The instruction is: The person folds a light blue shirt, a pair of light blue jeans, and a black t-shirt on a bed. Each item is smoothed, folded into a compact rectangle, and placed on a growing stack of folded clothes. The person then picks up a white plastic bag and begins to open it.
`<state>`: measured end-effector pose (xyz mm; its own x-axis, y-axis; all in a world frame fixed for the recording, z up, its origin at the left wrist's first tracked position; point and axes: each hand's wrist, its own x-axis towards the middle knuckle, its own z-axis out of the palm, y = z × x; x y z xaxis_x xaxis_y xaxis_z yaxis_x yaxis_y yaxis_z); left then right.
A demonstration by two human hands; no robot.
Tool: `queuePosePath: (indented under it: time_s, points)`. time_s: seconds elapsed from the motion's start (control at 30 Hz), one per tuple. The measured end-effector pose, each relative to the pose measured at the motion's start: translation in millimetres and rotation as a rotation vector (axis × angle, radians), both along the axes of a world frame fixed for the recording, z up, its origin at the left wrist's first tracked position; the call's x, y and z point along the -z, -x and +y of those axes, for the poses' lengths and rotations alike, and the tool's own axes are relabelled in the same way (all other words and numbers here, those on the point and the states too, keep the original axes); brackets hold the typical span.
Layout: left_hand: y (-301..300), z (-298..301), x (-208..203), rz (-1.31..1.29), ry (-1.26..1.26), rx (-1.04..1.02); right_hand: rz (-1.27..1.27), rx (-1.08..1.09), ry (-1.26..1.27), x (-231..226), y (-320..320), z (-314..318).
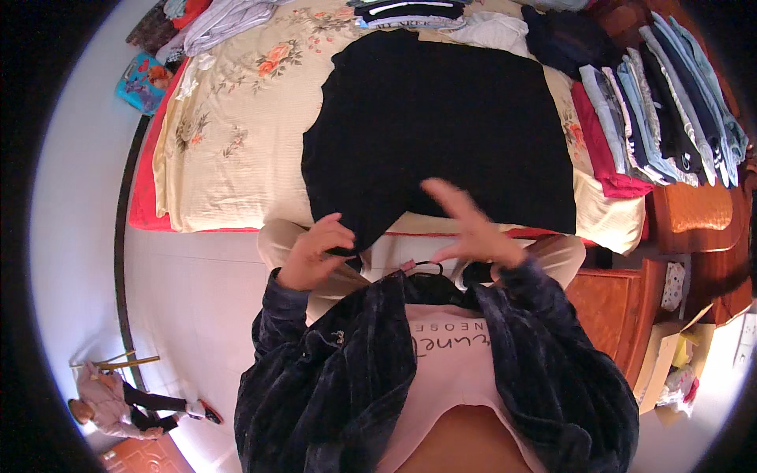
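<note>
Home, looks like bedroom. Big bed (pixel 147 193) with yellow flower sheet (pixel 229 181). Clothes on top: black garment (pixel 457 118) laid out wide, folded clothes (pixel 623 118) lined up on right, more piles (pixel 229 27) at far side. Brown wood cupboard (pixel 603 307) close by. Pale wall (pixel 87 173), pale tile floor (pixel 189 276). Cardboard box (pixel 656 359) with stuff inside. Another person (pixel 110 404) sits off to left.

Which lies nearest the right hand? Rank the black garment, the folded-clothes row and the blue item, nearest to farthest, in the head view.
1. Black garment, just ahead of the right hand.
2. Folded-clothes row, upper right.
3. Blue item, upper left.
</note>
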<state>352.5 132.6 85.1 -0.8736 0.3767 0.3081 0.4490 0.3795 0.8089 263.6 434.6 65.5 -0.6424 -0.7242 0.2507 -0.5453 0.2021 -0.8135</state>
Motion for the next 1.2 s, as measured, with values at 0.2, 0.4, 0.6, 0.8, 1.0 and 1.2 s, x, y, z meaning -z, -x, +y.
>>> queuePosePath:
  time_s: [0.2,0.4,0.6,0.8,1.0,1.2]
  points:
    - [-6,-12,-5,-0.225,0.039,0.03,0.122,-0.256,-0.261,12,-11,-101]
    - [8,-51,-17,-0.378,-0.042,0.154,0.333,-0.137,-0.195,20,-9,-118]
    - [17,-73,-5,-0.43,-0.03,0.054,0.253,-0.14,-0.114,26,-3,-124]
    - [48,-82,59,0.078,0.473,-0.242,0.264,-0.149,-0.071,20,-3,-120]
    - [129,-201,129,-0.368,-0.12,-0.81,0.188,-0.197,-0.041,12,-2,-119]
    - [217,-157,134,-0.258,0.352,-0.703,0.151,-0.222,-0.05,14,-2,-118]
